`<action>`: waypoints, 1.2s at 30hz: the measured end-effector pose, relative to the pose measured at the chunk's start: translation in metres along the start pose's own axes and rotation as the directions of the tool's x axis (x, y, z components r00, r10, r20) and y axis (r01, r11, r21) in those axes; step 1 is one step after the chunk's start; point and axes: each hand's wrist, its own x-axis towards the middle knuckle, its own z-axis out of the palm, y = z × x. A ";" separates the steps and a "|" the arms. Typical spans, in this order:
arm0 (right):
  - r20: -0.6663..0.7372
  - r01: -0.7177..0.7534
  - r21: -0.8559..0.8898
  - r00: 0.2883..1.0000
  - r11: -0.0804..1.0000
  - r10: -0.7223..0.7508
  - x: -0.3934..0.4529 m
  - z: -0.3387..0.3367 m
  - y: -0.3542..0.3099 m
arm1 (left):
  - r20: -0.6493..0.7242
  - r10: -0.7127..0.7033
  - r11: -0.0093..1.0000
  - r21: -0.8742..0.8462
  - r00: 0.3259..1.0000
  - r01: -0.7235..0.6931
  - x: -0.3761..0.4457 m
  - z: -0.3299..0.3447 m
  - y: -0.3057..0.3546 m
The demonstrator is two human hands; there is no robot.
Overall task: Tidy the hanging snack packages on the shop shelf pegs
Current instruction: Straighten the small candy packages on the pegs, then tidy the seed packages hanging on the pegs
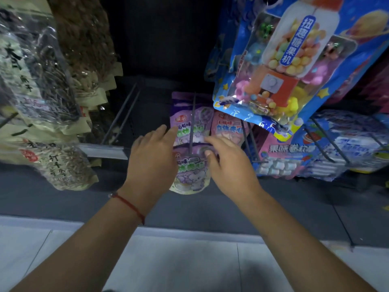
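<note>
Hanging at the front end of its peg [192,123], the purple candy pouch [190,171] looks light, crinkly and slippery, so I'd take it by the stiffer top seam near the hole. Left hand [152,163] lies flat against its left side, fingers [168,131] straight and together. Right hand [229,165] pinches the top edge, thumb curled over.

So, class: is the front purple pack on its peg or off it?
On. The peg runs through the top of the purple pack, which hangs below it between both hands.
</note>
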 end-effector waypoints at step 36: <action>0.537 -0.290 -0.161 0.776 0.943 0.330 0.075 -0.233 -0.419 | 0.619 0.137 0.983 0.011 0.773 -0.183 0.015 -0.487 -0.079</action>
